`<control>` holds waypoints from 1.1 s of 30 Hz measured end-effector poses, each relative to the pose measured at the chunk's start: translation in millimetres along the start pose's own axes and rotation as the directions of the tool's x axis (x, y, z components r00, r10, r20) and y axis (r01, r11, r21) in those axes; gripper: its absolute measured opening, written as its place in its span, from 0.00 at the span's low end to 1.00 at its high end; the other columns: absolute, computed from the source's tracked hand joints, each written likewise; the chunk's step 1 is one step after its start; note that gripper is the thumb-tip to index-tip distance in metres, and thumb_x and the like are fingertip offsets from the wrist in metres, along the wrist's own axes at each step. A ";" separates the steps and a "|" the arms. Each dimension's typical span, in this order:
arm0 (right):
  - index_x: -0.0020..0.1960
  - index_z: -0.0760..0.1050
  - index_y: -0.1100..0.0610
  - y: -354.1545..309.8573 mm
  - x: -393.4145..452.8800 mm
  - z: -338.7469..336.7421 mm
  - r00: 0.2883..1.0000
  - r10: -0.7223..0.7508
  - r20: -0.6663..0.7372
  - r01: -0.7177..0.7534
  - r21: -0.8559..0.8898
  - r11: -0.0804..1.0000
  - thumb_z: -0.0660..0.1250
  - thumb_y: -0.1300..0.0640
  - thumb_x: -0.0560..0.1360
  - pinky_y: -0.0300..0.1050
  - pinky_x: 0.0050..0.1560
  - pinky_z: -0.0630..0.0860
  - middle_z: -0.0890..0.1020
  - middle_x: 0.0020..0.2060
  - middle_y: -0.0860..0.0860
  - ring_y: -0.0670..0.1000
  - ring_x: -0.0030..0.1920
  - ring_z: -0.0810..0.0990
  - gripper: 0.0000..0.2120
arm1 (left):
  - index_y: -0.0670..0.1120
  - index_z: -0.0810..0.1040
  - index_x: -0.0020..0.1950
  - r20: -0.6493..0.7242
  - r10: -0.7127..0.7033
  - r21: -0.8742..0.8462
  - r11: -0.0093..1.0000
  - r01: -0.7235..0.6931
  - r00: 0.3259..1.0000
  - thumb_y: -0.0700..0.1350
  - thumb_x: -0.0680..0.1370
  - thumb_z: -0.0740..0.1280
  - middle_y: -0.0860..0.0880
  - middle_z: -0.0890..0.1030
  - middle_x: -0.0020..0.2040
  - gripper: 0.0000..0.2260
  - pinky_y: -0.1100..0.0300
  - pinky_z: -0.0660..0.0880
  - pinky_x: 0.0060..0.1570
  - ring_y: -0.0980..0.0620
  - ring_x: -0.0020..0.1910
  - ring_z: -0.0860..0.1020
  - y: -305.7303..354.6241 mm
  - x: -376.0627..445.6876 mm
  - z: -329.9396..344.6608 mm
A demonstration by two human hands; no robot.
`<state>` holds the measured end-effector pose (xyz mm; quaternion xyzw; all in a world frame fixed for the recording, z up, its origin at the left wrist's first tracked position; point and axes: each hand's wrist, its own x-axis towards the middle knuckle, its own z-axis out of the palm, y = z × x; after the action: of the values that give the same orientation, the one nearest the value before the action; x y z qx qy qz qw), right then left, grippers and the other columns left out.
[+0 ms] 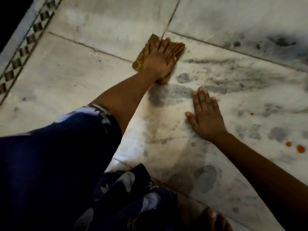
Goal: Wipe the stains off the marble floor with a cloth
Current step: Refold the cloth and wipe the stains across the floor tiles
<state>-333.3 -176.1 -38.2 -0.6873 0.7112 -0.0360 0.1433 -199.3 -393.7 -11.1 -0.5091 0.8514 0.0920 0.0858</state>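
A brown patterned cloth (178, 47) lies flat on the white marble floor (93, 75), near where the tile joints meet. My left hand (158, 60) presses down on it, fingers pointing away from me and covering most of the cloth. My right hand (206, 117) rests palm down on the bare floor to the right and nearer me, fingers spread and holding nothing. Grey smudges (168, 95) spread between and beyond the two hands. Small orange-red spots (300, 148) sit at the far right, away from the cloth.
A dark checkered inlay border (25, 47) runs along the floor's left edge, with a dark area beyond it. My leg in dark blue patterned fabric (58, 164) fills the lower left. My bare toes (211, 215) show at the bottom.
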 end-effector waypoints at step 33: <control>0.76 0.51 0.62 39.3 -177.2 1.4 0.921 0.382 -0.071 -0.380 0.036 0.924 0.43 0.40 0.79 0.48 0.74 0.43 0.51 0.76 0.58 0.53 0.76 0.48 0.34 | 0.53 0.58 0.76 -0.018 0.539 -0.035 0.841 -0.540 0.842 0.57 0.79 0.48 0.48 0.63 0.75 0.25 0.44 0.44 0.72 0.44 0.74 0.59 109.7 -186.4 63.9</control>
<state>-368.5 1.3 -21.9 -0.5324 0.8358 -0.0415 0.1274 -205.8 -168.5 -20.6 -0.2512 0.9586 0.1269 0.0435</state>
